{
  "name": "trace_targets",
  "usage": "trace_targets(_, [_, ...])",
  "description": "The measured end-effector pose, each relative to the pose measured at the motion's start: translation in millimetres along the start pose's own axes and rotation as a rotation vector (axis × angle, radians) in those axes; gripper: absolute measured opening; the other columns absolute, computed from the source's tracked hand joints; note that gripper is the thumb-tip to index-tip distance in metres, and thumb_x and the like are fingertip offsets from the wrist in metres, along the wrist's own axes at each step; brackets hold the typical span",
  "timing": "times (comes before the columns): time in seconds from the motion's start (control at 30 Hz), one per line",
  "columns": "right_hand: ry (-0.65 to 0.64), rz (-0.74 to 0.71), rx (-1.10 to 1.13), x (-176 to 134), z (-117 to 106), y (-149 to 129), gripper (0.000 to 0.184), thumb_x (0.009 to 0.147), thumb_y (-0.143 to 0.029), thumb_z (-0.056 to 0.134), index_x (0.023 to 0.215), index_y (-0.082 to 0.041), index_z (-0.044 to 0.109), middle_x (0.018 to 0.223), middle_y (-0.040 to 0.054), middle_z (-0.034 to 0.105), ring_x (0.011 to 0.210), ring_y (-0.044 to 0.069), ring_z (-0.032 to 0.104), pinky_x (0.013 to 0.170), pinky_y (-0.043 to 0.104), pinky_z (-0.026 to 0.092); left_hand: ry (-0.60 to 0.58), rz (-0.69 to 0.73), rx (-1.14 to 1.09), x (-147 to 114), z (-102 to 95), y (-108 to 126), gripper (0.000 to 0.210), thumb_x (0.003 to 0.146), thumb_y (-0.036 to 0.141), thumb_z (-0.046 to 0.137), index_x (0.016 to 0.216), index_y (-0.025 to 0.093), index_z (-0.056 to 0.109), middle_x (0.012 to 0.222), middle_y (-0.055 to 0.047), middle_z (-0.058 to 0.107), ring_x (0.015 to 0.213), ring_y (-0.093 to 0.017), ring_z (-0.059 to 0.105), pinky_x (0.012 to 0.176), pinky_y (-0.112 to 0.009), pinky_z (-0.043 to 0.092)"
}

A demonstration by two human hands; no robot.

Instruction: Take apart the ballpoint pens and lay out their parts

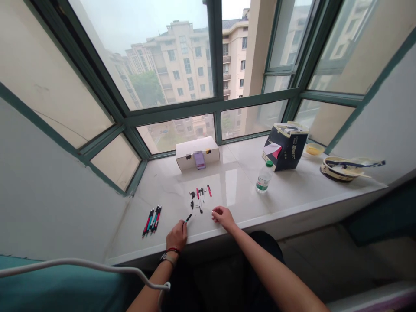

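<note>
My left hand [177, 236] is closed on a pen [188, 218], its dark end pointing up and away over the sill's front part. A little to the right, my right hand [223, 217] is pinched at thumb and forefinger. Something tiny and whitish shows at those fingertips, too small to name. Just beyond both hands lie loose pen parts: a pink barrel [209, 191], another pink piece [198, 193], a black-ended clear tube [200, 209] and several small black bits [192, 204]. Several pens [152, 221] with black, teal and pink bodies lie side by side left of my left hand.
A white box [182, 161] with a purple packet [199, 160] against it stands by the window. On the right are a green-capped bottle [264, 177], a dark paper bag [287, 149], a yellow-filled bowl [314, 149] and a patterned bowl [338, 172]. A white cable [97, 265] crosses lower left.
</note>
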State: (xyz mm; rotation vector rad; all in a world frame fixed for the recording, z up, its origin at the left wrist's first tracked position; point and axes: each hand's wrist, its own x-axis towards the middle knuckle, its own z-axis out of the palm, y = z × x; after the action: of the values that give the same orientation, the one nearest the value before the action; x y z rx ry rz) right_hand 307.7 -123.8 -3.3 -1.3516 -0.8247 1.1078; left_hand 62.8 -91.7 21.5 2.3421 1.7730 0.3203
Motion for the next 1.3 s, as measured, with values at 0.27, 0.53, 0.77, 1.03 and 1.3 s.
trace_targets(0.27, [-0.034, -0.254, -0.798, 46.1, -11.6, -38.2, 0.01, 0.076, -0.017, 0.058, 0.08, -0.019, 0.068, 0.08, 0.006, 0.068, 0.075, 0.019, 0.061, 0.076, 0.032, 0.047, 0.072, 0.007, -0.041, 0.0, 3.9, -0.1, 0.031, 0.099, 0.039, 0.031, 0.091, 0.024, 0.058, 0.081, -0.004, 0.066, 0.075, -0.018, 0.061, 0.06, -0.026, 0.028])
trace_targets(0.53, [-0.335, -0.305, -1.107, 102.8, 24.1, -56.7, 0.019, 0.073, -0.004, 0.056, 0.075, -0.018, 0.069, 0.082, 0.0095, 0.068, 0.078, 0.021, 0.06, 0.074, 0.03, 0.043, 0.043, -0.008, -0.097, 1.9, 5.6, -1.2, 0.032, 0.098, 0.039, 0.032, 0.089, 0.024, 0.059, 0.084, -0.006, 0.066, 0.08, -0.02, 0.061, 0.064, -0.027, 0.033])
trace_targets(0.77, [-0.289, -0.248, -1.094, 102.8, 32.8, -51.6, 0.017, 0.074, -0.007, 0.057, 0.084, -0.017, 0.067, 0.081, 0.0069, 0.067, 0.078, 0.019, 0.06, 0.073, 0.027, 0.042, 0.036, 0.012, -0.131, 1.8, 2.0, -2.4, 0.034, 0.098, 0.039, 0.03, 0.09, 0.023, 0.059, 0.085, -0.006, 0.067, 0.082, -0.02, 0.06, 0.065, -0.028, 0.036])
trace_targets(1.03, [-0.029, -0.282, -0.909, 68.0, 20.8, -37.0, 0.006, 0.08, -0.025, 0.055, 0.081, -0.021, 0.051, 0.069, -0.0012, 0.056, 0.064, 0.017, 0.052, 0.062, 0.026, 0.038, 0.053, 0.024, -0.134, 0.1, -1.1, -2.9, 0.035, 0.099, 0.039, 0.026, 0.093, 0.023, 0.057, 0.086, -0.005, 0.067, 0.082, -0.02, 0.061, 0.064, -0.028, 0.035])
trace_targets(1.3, [0.069, -0.271, -0.807, 0.2, -2.8, -13.8, 0.03, 0.085, -0.042, 0.052, 0.066, -0.022, 0.043, 0.061, -0.0026, 0.05, 0.059, 0.014, 0.045, 0.06, 0.025, 0.033, 0.026, 0.008, -0.117, -1.9, -1.0, -1.7, 0.035, 0.099, 0.041, 0.026, 0.098, 0.024, 0.057, 0.089, -0.005, 0.068, 0.084, -0.021, 0.063, 0.064, -0.028, 0.036])
